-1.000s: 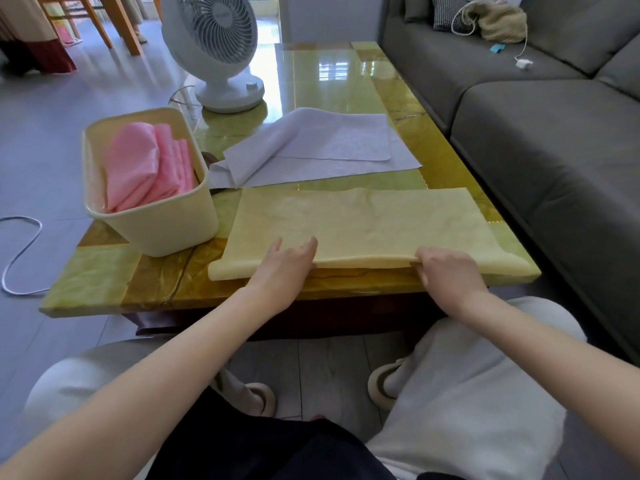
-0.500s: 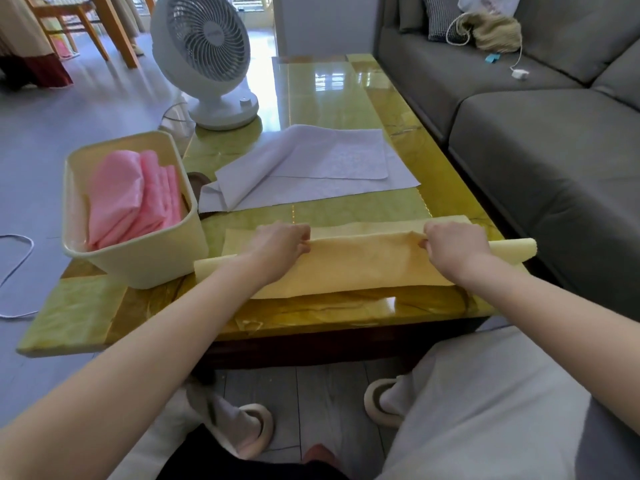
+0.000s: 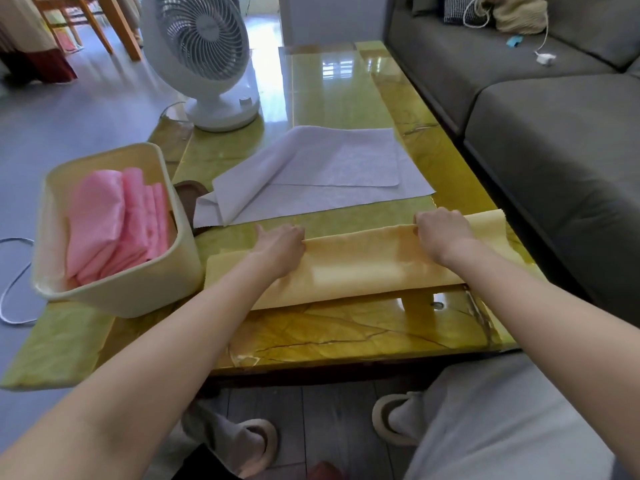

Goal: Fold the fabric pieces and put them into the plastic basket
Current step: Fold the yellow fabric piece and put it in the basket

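Note:
A yellow fabric piece [image 3: 360,265] lies doubled over as a long strip on the glossy green table [image 3: 332,337]. My left hand [image 3: 280,244] grips its far edge near the left, fingers curled round the cloth. My right hand [image 3: 441,235] grips the same edge near the right end. A white fabric piece [image 3: 332,168] lies loosely spread behind the yellow one, one corner turned over. The cream plastic basket [image 3: 114,292] stands at the table's left and holds folded pink fabric [image 3: 114,223].
A white table fan [image 3: 204,60] stands at the table's far left, its cable [image 3: 14,285] trailing on the floor. A grey sofa [image 3: 554,133] runs along the right side. A brown object [image 3: 188,199] sits between basket and white fabric. My knees and slippers are below the table edge.
Both hands lifted the yellow fabric's near edge and carried it away from me over the cloth, folding it in half lengthwise. The edge now lies at the far side.

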`<control>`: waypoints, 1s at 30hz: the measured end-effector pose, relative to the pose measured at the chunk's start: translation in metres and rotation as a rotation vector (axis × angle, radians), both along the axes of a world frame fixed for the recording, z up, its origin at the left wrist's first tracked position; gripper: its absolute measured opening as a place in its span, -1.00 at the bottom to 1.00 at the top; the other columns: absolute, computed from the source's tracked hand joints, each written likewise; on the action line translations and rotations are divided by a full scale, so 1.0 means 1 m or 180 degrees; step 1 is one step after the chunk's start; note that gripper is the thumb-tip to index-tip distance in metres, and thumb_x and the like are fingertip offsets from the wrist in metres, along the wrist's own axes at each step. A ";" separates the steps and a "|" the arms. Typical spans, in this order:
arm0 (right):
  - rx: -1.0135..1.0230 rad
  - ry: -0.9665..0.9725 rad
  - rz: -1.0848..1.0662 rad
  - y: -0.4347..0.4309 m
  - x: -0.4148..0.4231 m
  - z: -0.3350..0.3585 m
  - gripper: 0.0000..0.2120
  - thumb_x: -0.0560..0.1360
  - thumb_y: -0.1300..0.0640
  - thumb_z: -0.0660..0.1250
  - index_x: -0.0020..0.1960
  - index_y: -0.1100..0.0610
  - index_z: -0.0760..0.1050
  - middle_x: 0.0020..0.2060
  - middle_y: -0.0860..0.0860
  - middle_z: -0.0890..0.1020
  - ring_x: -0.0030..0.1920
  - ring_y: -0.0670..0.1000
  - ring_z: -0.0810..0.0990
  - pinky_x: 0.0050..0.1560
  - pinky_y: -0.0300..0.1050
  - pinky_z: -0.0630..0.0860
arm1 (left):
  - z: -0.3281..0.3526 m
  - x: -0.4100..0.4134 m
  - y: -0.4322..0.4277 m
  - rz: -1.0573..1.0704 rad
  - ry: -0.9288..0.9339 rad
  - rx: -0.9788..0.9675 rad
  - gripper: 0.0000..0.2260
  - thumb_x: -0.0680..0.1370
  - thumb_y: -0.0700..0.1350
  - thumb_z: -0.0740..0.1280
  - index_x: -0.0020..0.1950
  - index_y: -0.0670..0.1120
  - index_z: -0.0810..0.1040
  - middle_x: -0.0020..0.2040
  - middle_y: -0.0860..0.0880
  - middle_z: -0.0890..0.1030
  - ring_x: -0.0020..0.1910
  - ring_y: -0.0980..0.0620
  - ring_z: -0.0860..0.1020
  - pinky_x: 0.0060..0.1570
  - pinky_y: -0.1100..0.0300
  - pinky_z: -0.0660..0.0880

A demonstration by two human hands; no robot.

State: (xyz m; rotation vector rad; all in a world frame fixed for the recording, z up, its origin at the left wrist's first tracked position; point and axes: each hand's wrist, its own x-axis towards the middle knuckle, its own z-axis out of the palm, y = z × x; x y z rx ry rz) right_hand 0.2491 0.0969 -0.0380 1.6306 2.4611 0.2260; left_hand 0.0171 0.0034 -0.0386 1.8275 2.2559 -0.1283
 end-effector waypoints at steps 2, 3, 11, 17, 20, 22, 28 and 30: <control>-0.0177 0.0103 -0.0080 0.003 -0.002 -0.005 -0.78 0.58 0.28 0.09 0.15 0.18 0.44 0.11 0.12 0.57 0.09 0.14 0.55 -0.07 -0.08 0.38 | -0.004 -0.002 0.003 0.0007 0.0018 -0.0004 -0.79 0.64 -0.13 0.07 0.17 -0.13 0.44 0.13 -0.11 0.51 0.17 -0.12 0.47 0.38 -0.33 0.05; -0.0269 0.0130 -0.0147 0.003 -0.002 -0.007 -0.78 0.58 0.29 0.08 0.15 0.18 0.43 0.11 0.13 0.56 0.08 0.15 0.55 -0.09 -0.08 0.39 | -0.006 -0.002 0.004 -0.0007 0.0031 0.0018 -0.79 0.64 -0.13 0.07 0.17 -0.13 0.44 0.13 -0.11 0.51 0.16 -0.12 0.48 0.38 -0.33 0.06; -0.0398 0.0157 -0.0001 -0.003 -0.014 -0.010 -0.70 0.58 0.20 0.10 0.29 0.19 0.34 0.23 0.14 0.47 0.26 0.15 0.43 0.21 0.00 0.38 | -0.010 0.001 0.014 -0.0148 -0.0051 0.0208 -0.80 0.64 -0.11 0.08 0.16 -0.07 0.46 0.12 -0.07 0.50 0.14 -0.09 0.47 0.32 -0.23 0.18; -0.0648 0.0861 0.0723 -0.027 -0.060 -0.014 -0.70 0.61 0.06 0.12 0.27 0.18 0.40 0.21 0.12 0.48 0.24 0.13 0.43 0.21 0.00 0.37 | -0.012 0.005 0.012 -0.0197 -0.0349 0.0240 -0.80 0.62 -0.05 0.16 0.17 -0.02 0.50 0.10 -0.04 0.48 0.14 -0.07 0.46 0.29 -0.16 0.24; -0.0630 0.0827 0.0714 -0.032 -0.074 -0.016 -0.69 0.62 0.04 0.10 0.26 0.18 0.42 0.19 0.12 0.47 0.22 0.14 0.44 0.17 0.00 0.39 | -0.014 0.005 0.013 -0.0219 -0.0389 0.0374 -0.80 0.61 -0.04 0.16 0.17 -0.02 0.51 0.11 -0.04 0.49 0.15 -0.06 0.45 0.20 -0.05 0.25; -0.0605 0.0824 0.0627 -0.031 -0.077 -0.016 -0.70 0.62 0.06 0.11 0.25 0.18 0.43 0.18 0.12 0.48 0.21 0.14 0.45 0.12 0.00 0.41 | -0.015 0.004 0.012 -0.0240 -0.0456 0.0379 -0.80 0.62 -0.05 0.16 0.17 -0.03 0.51 0.12 -0.04 0.49 0.16 -0.06 0.45 0.17 -0.01 0.25; -0.0427 0.0776 0.0379 -0.029 -0.081 -0.019 -0.81 0.57 0.29 0.15 0.14 0.19 0.45 0.10 0.12 0.51 0.12 0.14 0.49 -0.09 -0.06 0.41 | -0.012 -0.002 0.005 -0.0310 -0.0265 0.0767 -0.76 0.58 -0.23 0.18 0.23 -0.07 0.43 0.19 -0.06 0.41 0.22 -0.06 0.38 0.18 0.08 0.27; -0.0403 0.0743 0.0326 -0.032 -0.082 -0.019 -0.76 0.52 0.39 0.14 0.13 0.21 0.43 0.09 0.13 0.50 0.10 0.14 0.49 -0.11 -0.07 0.39 | -0.012 -0.003 -0.007 -0.0307 -0.0116 0.0878 -0.78 0.60 -0.19 0.17 0.23 -0.06 0.43 0.20 -0.06 0.43 0.21 -0.06 0.39 0.18 0.10 0.29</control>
